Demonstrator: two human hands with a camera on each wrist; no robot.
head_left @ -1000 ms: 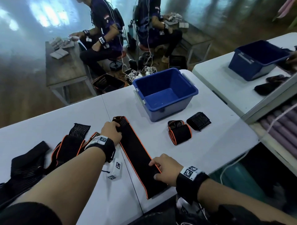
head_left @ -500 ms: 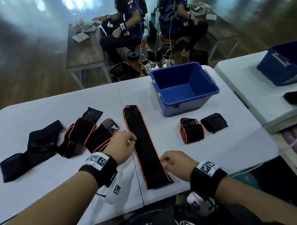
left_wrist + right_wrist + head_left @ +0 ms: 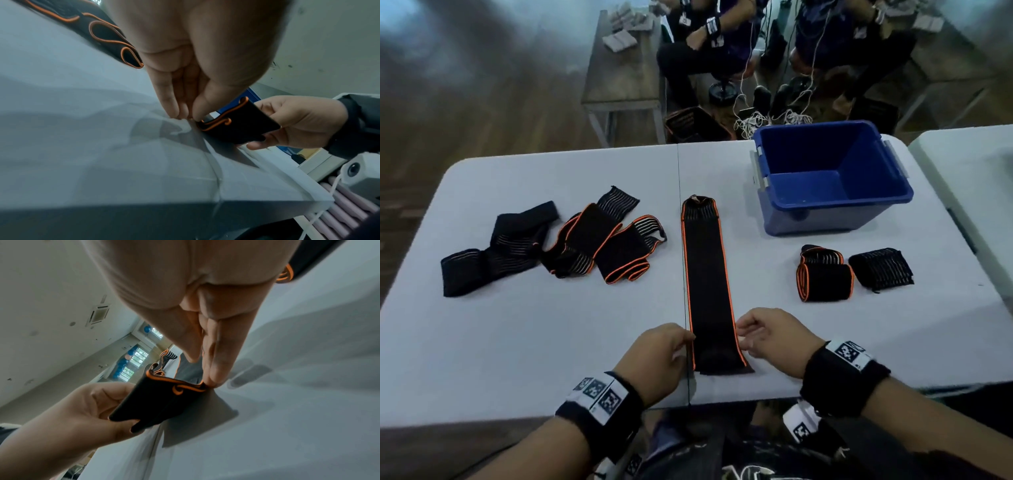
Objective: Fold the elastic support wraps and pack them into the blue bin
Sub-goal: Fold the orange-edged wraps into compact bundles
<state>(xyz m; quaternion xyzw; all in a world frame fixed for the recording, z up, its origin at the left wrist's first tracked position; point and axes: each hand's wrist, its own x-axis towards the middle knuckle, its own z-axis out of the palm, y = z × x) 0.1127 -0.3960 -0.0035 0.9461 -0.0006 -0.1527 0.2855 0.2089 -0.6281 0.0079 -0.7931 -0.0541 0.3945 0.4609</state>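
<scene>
Both hands pinch the near end of the long orange-edged wrap (image 3: 707, 284) lying straight on the table (image 3: 551, 342): the left hand (image 3: 654, 359) clamps its left edge, the right hand (image 3: 774, 337) its right edge, fingers closed on the fabric. Beyond it to the right sits the blue bin (image 3: 839, 219), with two folded wraps (image 3: 825, 277) in front of it.

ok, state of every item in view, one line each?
long wrap: flat, unrolled, near end lifted
left hand: pinches near left corner
right hand: pinches near right corner
blue bin: open, no wraps inside
orange-edged roll: folded, outside bin
black roll: folded, outside bin
wrap pile: unfolded, tangled
</scene>
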